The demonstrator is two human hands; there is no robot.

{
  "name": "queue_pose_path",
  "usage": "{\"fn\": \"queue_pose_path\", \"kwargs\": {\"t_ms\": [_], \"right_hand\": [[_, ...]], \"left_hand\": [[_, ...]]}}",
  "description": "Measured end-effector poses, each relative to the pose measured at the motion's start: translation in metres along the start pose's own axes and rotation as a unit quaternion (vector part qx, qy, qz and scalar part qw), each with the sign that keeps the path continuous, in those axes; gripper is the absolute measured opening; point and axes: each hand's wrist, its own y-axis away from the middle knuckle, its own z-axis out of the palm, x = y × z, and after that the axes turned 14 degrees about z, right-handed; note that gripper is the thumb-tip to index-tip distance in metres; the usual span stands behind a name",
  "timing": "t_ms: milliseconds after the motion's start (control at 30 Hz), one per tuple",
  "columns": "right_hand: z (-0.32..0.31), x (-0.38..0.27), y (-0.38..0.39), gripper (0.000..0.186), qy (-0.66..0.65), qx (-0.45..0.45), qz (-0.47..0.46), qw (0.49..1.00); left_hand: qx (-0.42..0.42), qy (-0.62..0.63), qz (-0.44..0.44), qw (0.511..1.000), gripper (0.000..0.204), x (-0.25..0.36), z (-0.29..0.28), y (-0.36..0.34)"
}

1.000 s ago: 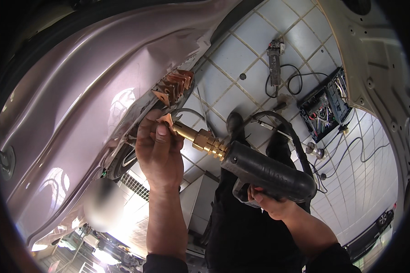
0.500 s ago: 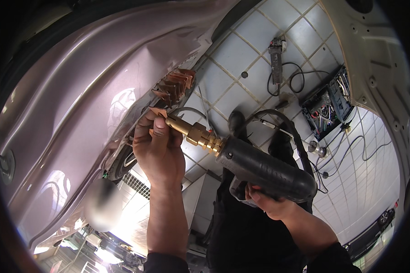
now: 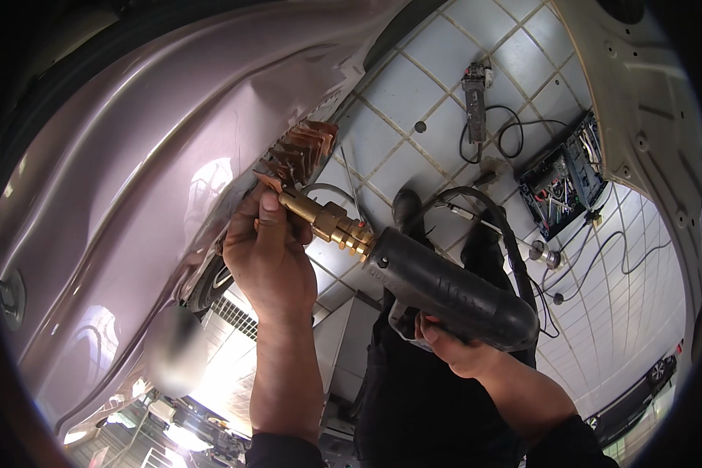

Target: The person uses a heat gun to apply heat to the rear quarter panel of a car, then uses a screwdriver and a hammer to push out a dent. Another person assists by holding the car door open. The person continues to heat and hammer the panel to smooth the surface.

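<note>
My left hand [image 3: 261,257] pinches a small copper tab [image 3: 267,178] at the brass tip [image 3: 320,217] of a black gun-shaped tool, against the edge of a pinkish car panel [image 3: 148,156]. Just above, a row of bent copper tabs [image 3: 300,148] lines that edge. My right hand [image 3: 464,351] is wrapped round the handle below the tool's black body [image 3: 456,288], whose cable loops up and over. Where the tab meets the panel is partly hidden by my fingers.
A grinder [image 3: 473,105] with a cord and an open toolbox [image 3: 561,179] lie on the tiled floor [image 3: 405,78]. A long metal tool with a cylindrical weight [image 3: 544,254] lies near my feet. A bare inner panel [image 3: 639,125] curves along the right, with a dark car [image 3: 639,390] farther off.
My left hand, the copper tab and the tool have shifted up and left, closer to the panel edge. The right hand keeps its grip on the handle.
</note>
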Motion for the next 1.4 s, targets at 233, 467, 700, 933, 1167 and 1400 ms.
{"fn": "queue_pose_path", "kwargs": {"t_ms": [233,467,700,933,1167,1400], "right_hand": [[-0.007,0.009,0.010,0.032,0.146,0.029,0.020,0.989],[-0.009,0.012,0.013,0.019,0.247,0.034,0.054,0.967],[-0.011,0.012,0.017,0.014,0.307,0.037,0.080,0.948],[-0.013,0.011,0.005,0.027,0.476,0.083,-0.277,0.831],[-0.010,0.001,0.004,0.030,0.518,0.074,-0.262,0.811],[-0.003,0.004,0.009,0.029,0.133,0.043,0.044,0.989]], "left_hand": [[0.002,-0.002,0.009,1.000,0.012,-0.005,-0.003,-0.001],[0.006,0.008,0.010,1.000,0.012,-0.006,-0.002,-0.001],[0.011,0.009,0.011,1.000,0.012,-0.006,-0.002,-0.001],[0.011,0.010,0.006,1.000,0.012,-0.006,-0.002,-0.002],[0.005,0.010,0.009,1.000,0.013,-0.006,-0.003,-0.003],[0.021,-0.014,0.007,1.000,0.013,-0.003,0.005,-0.002]]}}
